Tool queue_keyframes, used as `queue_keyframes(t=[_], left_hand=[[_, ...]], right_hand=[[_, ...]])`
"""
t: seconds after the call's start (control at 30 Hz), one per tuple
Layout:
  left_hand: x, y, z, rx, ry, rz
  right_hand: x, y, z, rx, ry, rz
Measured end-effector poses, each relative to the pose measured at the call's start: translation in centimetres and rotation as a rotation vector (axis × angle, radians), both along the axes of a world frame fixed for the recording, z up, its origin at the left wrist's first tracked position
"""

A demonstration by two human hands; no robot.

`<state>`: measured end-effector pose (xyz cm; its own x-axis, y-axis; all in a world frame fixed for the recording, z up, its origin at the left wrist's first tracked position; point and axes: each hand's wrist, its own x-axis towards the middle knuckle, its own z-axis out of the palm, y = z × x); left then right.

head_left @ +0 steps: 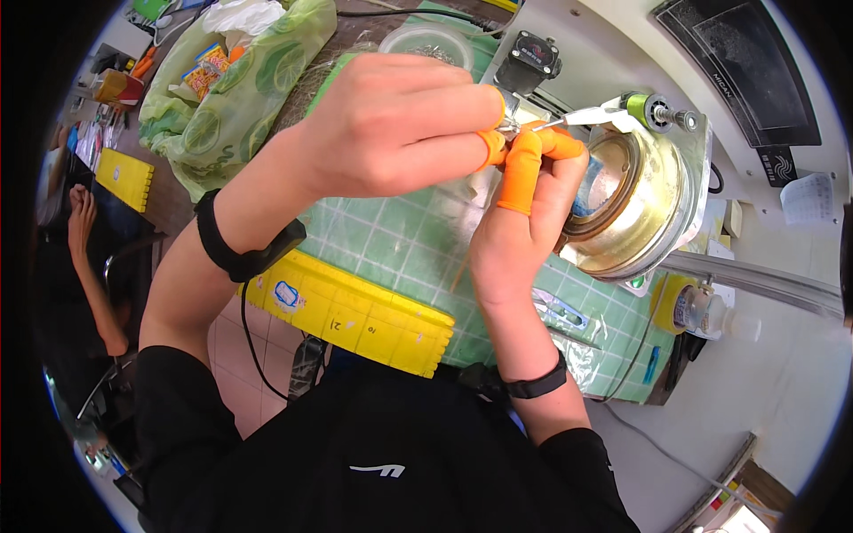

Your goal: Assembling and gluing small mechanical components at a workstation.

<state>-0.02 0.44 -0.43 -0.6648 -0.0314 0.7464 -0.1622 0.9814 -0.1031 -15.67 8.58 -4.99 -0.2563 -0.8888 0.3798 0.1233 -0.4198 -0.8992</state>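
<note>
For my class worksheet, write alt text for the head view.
A person's left hand and right hand, wearing orange finger covers, meet at a small metallic part above a green gridded mat. A round brass-coloured bowl stands at right.

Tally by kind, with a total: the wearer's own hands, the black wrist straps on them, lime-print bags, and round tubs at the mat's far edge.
Wearer's hands (left hand, right hand): 2
Black wrist straps: 2
Lime-print bag: 1
Round tub: 1
Total: 6
</note>
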Motion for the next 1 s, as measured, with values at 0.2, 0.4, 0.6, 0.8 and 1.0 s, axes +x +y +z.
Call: queue_keyframes(t=[0.2,0.4,0.6,0.8,1.0], left_hand=[[0.09,0.06,-0.43,0.015,0.036,0.013],[0.15,0.04,-0.42,0.002,0.017,0.007],[-0.05,-0.10,-0.62,-0.014,0.053,0.015],[-0.12,0.10,-0.77,-0.019,0.071,0.012],[0.20,-0.15,-0.49,0.003,0.004,-0.019]], right_hand=[[0.11,-0.02,0.11,0.010,-0.062,-0.005],[-0.01,-0.09,0.40,0.005,0.034,-0.038],[-0.02,-0.04,0.23,-0.012,0.031,-0.035],[0.06,-0.06,0.10,-0.022,0.047,-0.054],[-0.13,-0.14,-0.02,-0.036,0.083,-0.058]])
